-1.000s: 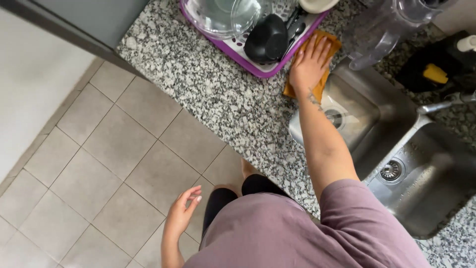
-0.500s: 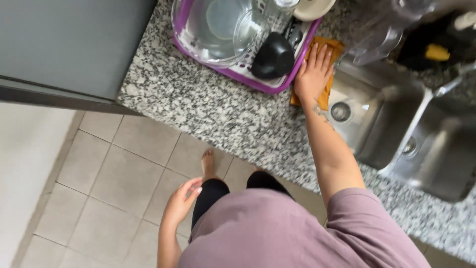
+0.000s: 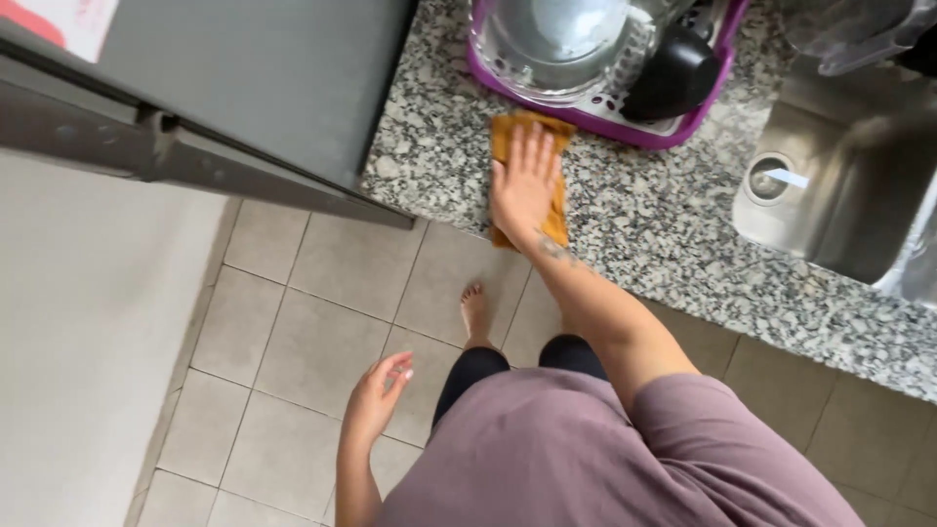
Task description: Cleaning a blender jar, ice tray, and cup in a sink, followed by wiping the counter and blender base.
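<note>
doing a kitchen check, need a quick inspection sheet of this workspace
surface: speckled grey granite counter, no spills seen
job's things: mustard-yellow cloth lying flat near the counter's front edge
clutter: purple plastic dish rack holding a clear glass bowl and a black cup
hands: right hand pressed flat on the cloth; left hand hangs free, holding nothing
cables: nothing seen
surroundings: steel sink, grey appliance, beige tiled floor

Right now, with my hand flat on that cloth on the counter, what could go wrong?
The right hand presses the orange cloth right at the granite counter edge, so it could slide off onto the tiled floor. A wider sweep might bump the purple dish rack. Bare feet on tile could slip if water drips.
</note>
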